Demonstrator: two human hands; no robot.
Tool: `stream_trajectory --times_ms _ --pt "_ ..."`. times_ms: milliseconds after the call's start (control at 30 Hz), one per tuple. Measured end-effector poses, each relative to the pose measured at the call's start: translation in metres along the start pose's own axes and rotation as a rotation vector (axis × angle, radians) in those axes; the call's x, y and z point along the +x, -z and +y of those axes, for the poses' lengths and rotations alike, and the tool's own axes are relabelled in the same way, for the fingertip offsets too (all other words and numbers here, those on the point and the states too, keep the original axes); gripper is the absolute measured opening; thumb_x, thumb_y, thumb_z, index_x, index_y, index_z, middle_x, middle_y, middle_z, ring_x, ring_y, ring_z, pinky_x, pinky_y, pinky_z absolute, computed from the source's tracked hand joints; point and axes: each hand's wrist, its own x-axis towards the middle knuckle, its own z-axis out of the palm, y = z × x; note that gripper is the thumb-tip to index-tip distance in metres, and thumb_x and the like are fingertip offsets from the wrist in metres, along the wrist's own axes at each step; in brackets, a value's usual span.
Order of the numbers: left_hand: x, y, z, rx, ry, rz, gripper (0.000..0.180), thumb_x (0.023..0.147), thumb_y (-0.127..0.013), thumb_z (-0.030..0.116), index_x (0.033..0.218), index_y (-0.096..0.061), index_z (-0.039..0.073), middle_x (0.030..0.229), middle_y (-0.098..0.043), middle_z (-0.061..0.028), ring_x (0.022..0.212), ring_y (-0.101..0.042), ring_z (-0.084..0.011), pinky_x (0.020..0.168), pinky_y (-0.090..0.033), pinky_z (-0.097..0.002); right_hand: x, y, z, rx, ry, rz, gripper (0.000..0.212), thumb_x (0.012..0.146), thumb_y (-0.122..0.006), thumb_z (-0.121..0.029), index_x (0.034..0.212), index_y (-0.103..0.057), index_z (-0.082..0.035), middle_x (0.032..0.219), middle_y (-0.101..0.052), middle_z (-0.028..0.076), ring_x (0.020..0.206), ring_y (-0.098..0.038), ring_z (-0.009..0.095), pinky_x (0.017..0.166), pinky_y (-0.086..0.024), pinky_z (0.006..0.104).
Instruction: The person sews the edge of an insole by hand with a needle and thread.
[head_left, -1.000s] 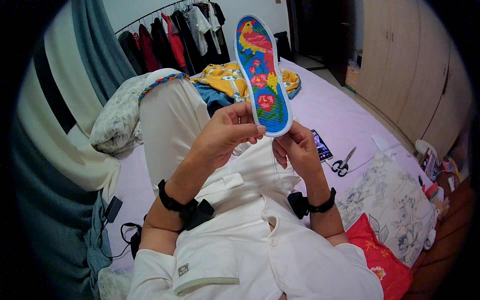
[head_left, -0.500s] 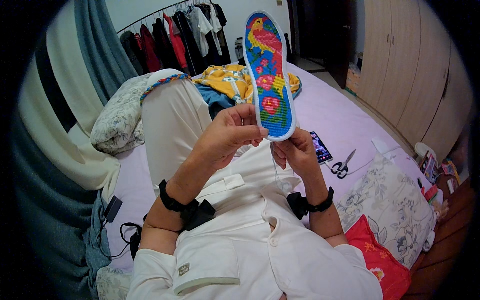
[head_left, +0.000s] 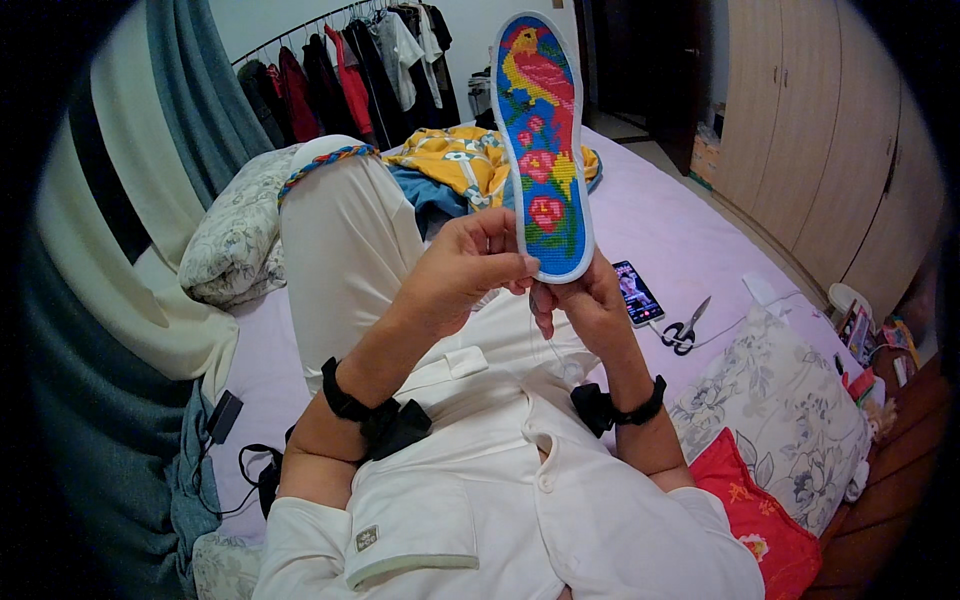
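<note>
A person on a bed (head_left: 690,230) holds an embroidered insole (head_left: 543,150) upright, the left hand (head_left: 465,270) and right hand (head_left: 580,300) both pinched closed on its lower end. A thin thread (head_left: 545,345) hangs below; judging by the grip, it could snag or the insole could slip.

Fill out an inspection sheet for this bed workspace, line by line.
Surface: lilac bedsheet, partly covered.
Job's things: embroidered insole with bird and flowers on blue, held upright by its lower end; thin white thread hangs below it.
Clutter: black-handled scissors, lit smartphone, floral pillow, red cushion, yellow patterned cloth.
Hands: left hand and right hand both pinch the insole.
Cables: black cable and adapter at the bed's left edge.
Surroundings: clothes rail, wooden wardrobe, curtains.
</note>
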Motion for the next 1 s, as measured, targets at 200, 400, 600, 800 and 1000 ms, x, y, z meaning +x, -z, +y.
stream_trajectory --times_ms 200,400,600,800,1000 --pt "0.010 0.008 -0.011 0.069 -0.007 0.103 0.021 0.074 -0.060 0.001 0.095 -0.057 -0.001 0.084 -0.061 -0.0090 0.071 -0.060 -0.0134 0.067 -0.051 -0.0260 0.002 -0.005 -0.009 -0.851 0.403 0.438 0.019 0.079 -0.051 0.004 0.098 -0.048 0.002 0.080 -0.053 0.012 0.068 -0.054 0.020 0.056 -0.047 0.0293" --pt "0.011 0.006 -0.016 0.039 0.027 0.051 0.018 0.076 -0.058 0.000 0.094 -0.057 -0.002 0.083 -0.061 -0.0097 0.070 -0.061 -0.0140 0.066 -0.051 -0.0263 0.002 -0.012 -0.006 -1.206 0.616 0.272 0.018 0.064 -0.060 0.007 0.081 -0.056 0.002 0.087 -0.053 0.014 0.084 -0.051 0.029 0.072 -0.043 0.0360" --pt "0.016 0.008 -0.024 0.118 0.072 0.099 0.017 0.075 -0.055 -0.001 0.092 -0.057 -0.003 0.081 -0.061 -0.0095 0.068 -0.061 -0.0139 0.064 -0.052 -0.0270 0.001 -0.006 -0.010 -0.811 0.464 0.197 0.010 0.075 -0.057 0.001 0.081 -0.050 0.001 0.084 -0.055 0.013 0.074 -0.054 0.022 0.067 -0.045 0.0325" --pt "0.010 0.046 0.005 0.145 -0.160 0.273 0.018 0.076 -0.054 0.004 0.093 -0.057 -0.001 0.081 -0.061 -0.0087 0.068 -0.061 -0.0149 0.065 -0.052 -0.0280 -0.013 0.059 -0.055 0.416 0.236 0.201 0.019 0.092 -0.042 -0.023 0.098 -0.046 -0.006 0.050 -0.036 -0.003 0.037 -0.039 0.007 0.030 -0.037 0.0198" --pt "-0.025 0.105 0.069 0.062 -0.466 0.481 0.016 0.079 -0.051 0.000 0.094 -0.054 -0.003 0.083 -0.060 -0.0101 0.071 -0.060 -0.0155 0.073 -0.051 -0.0284 -0.108 0.232 -0.111 0.269 0.531 0.868 0.010 0.088 -0.045 -0.010 0.081 -0.044 -0.003 0.059 -0.031 -0.002 0.048 -0.031 0.007 0.034 -0.023 0.0183"
